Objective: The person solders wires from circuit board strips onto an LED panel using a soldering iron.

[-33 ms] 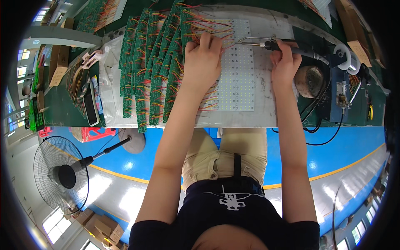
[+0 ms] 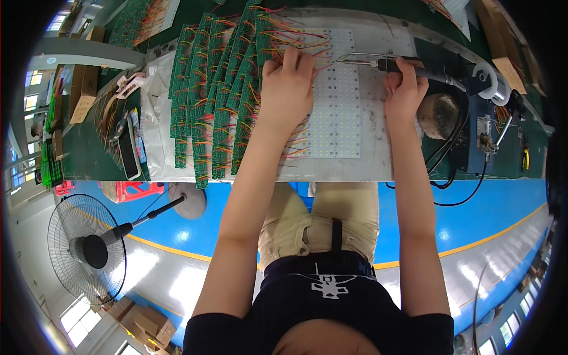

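Note:
My right hand (image 2: 406, 89) is closed around a soldering iron (image 2: 435, 75). A thin bent metal tube runs along the iron, and its tip points left over a white panel (image 2: 337, 118) dotted with rows of small pale squares. My left hand (image 2: 287, 89) lies at the panel's left side with its fingers bent down and closed on a thin red wire (image 2: 322, 66), which shows between the fingertips and the iron's tip. The fingertips themselves are partly hidden. Left of this hand, green circuit boards (image 2: 201, 106) with red and yellow wires lie overlapping in long strips.
At the right are a solder spool (image 2: 494, 83), a round stone-like block (image 2: 438, 115), black cables and yellow-handled pliers (image 2: 525, 158). A phone (image 2: 128, 148) lies at the left end of the green table, near a cardboard box (image 2: 84, 92). A standing fan (image 2: 89, 248) is on the floor.

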The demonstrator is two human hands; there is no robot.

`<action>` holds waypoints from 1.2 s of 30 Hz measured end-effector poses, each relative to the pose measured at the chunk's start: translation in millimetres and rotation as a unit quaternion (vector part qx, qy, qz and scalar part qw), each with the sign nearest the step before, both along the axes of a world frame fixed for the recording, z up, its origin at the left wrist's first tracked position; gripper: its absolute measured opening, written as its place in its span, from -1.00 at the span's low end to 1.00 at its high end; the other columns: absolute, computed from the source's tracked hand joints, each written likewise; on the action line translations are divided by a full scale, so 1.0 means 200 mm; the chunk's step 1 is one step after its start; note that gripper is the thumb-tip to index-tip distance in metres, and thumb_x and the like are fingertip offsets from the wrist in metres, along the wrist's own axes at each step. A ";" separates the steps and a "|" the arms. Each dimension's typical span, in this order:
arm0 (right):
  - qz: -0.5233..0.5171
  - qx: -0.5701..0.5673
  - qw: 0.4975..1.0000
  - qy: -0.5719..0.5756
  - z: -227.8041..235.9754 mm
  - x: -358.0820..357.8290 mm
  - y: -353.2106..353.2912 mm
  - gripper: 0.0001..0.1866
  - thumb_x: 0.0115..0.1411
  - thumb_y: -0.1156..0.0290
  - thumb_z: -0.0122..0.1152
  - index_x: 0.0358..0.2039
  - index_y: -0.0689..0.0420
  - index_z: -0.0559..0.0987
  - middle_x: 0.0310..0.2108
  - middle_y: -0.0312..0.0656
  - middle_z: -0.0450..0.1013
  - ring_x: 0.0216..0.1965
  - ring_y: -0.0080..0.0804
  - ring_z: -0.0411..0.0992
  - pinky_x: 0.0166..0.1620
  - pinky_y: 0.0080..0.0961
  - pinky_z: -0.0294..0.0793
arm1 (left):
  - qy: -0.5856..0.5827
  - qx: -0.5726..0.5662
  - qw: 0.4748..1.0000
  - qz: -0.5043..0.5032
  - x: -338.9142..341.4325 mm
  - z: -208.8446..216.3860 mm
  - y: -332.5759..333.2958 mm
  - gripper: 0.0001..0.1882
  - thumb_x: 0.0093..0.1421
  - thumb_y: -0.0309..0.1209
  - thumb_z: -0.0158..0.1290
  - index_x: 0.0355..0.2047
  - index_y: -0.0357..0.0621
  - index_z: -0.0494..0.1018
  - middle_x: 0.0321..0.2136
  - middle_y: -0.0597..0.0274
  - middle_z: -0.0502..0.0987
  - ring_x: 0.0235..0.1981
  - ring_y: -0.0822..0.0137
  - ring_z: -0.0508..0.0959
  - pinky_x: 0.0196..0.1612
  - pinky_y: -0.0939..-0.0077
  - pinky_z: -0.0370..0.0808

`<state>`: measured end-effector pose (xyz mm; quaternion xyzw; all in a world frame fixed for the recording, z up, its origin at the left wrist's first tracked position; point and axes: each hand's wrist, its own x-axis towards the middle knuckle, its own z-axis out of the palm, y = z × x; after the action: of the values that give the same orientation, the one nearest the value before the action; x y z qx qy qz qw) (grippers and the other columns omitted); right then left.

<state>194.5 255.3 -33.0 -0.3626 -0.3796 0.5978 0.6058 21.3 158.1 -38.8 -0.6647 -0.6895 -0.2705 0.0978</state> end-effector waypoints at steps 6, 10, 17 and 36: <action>-0.011 -0.015 0.998 0.052 0.01 0.00 0.02 -0.79 0.09 0.54 0.15 -0.55 0.05 0.31 -0.79 -0.45 0.03 -0.79 -0.68 -0.05 -0.67 -0.60 -0.08 | -0.010 0.000 1.000 -0.002 0.00 0.02 0.00 -0.88 0.09 -0.48 0.06 -0.34 -0.11 0.38 -0.30 0.22 0.38 -0.36 0.17 0.47 -0.28 0.28 0.32; -0.009 -0.022 0.997 0.076 0.00 0.01 0.02 -0.78 0.12 0.52 0.15 -0.56 0.04 0.30 -0.79 -0.46 0.04 -0.79 -0.69 -0.05 -0.67 -0.61 -0.09 | -0.015 -0.029 0.999 -0.004 0.00 0.06 -0.02 -0.87 0.09 -0.43 0.09 -0.34 -0.08 0.38 -0.34 0.24 0.39 -0.38 0.21 0.47 -0.22 0.28 0.24; -0.006 -0.031 0.996 0.089 0.00 0.02 0.03 -0.78 0.14 0.49 0.15 -0.57 0.05 0.30 -0.79 -0.45 0.03 -0.79 -0.70 -0.05 -0.68 -0.62 -0.11 | 0.046 0.052 0.997 0.029 0.03 0.20 -0.05 -0.83 0.10 -0.32 0.11 -0.34 -0.04 0.39 -0.38 0.31 0.40 -0.25 0.23 0.45 -0.07 0.20 0.10; -0.008 -0.061 0.990 0.127 0.01 0.00 0.02 -0.85 0.14 0.51 0.15 -0.48 0.07 0.35 -0.64 -0.44 0.17 -0.73 -0.72 0.03 -0.66 -0.65 -0.02 | 0.044 -0.046 0.986 0.155 -0.26 0.20 -0.10 -0.89 0.19 -0.31 0.06 -0.42 -0.03 0.46 -0.38 0.30 0.41 -0.27 0.21 0.44 -0.13 0.19 0.18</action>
<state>195.0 259.2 -30.5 -0.3230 -0.2590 0.6564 0.6306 -31.4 137.5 2.1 -0.5650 -0.7907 -0.1908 0.1380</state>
